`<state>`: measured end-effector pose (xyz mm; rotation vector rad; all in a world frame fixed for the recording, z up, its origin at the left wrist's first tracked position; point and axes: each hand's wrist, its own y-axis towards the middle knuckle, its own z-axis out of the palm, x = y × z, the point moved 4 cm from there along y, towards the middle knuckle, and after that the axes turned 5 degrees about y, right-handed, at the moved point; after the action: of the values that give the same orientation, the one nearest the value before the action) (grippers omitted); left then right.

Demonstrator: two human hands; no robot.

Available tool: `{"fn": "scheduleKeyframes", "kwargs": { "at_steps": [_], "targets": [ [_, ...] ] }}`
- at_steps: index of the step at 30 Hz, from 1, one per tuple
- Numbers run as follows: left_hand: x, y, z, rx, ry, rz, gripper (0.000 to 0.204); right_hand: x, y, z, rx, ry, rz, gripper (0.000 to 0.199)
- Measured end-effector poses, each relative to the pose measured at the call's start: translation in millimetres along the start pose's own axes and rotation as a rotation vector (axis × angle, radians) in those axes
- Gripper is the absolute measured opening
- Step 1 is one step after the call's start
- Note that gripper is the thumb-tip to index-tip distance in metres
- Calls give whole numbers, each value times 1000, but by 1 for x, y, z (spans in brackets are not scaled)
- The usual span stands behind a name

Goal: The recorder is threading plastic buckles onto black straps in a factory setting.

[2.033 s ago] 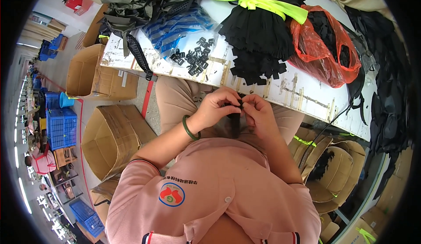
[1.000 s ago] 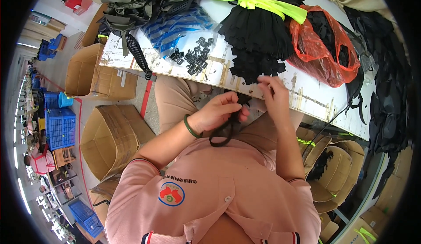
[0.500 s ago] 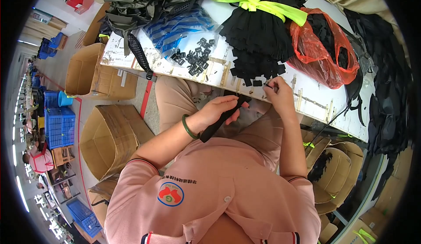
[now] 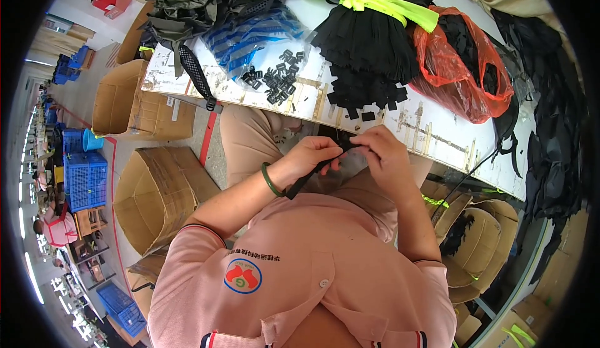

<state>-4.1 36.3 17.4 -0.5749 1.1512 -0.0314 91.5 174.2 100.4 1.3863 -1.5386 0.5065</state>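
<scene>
My left hand (image 4: 311,155) is closed round a black webbing strap (image 4: 299,187), whose lower end hangs toward my lap. My right hand (image 4: 382,153) pinches at the strap's upper end, just off the table's front edge; whether a small part sits under those fingertips is hidden. On the table, beyond my hands, lies a thick bundle of black straps (image 4: 365,45) tied with a neon yellow band (image 4: 387,9). A small black piece (image 4: 369,116) lies by its near end. Left of the bundle is a pile of small black plastic buckles (image 4: 279,84).
The white worn table (image 4: 425,123) also bears a blue-striped plastic bag (image 4: 253,40), dark fabric (image 4: 206,4) and a red plastic bag (image 4: 431,85) holding black pieces. Cardboard boxes (image 4: 159,198) stand at my left, another box (image 4: 481,242) at my right. A cord (image 4: 465,176) hangs from the table.
My right hand has moved from the table edge down and left to the strap's upper end. My left hand keeps hold of the strap.
</scene>
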Motion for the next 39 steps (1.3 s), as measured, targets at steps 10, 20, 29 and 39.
{"fn": "scheduleKeyframes", "kwargs": {
  "at_steps": [10,20,29,39],
  "targets": [
    [0,-4,5,-62,119,-100,9,-19,-10,20,74,-215,-23,22],
    [14,-4,2,-61,77,-117,8,-22,-15,19,62,-100,53,21],
    [12,-5,8,-67,161,-71,9,-30,-22,36,131,-86,46,26],
    [5,4,-2,-183,-3,256,11,-23,-11,33,-28,170,213,19]
  ]
}}
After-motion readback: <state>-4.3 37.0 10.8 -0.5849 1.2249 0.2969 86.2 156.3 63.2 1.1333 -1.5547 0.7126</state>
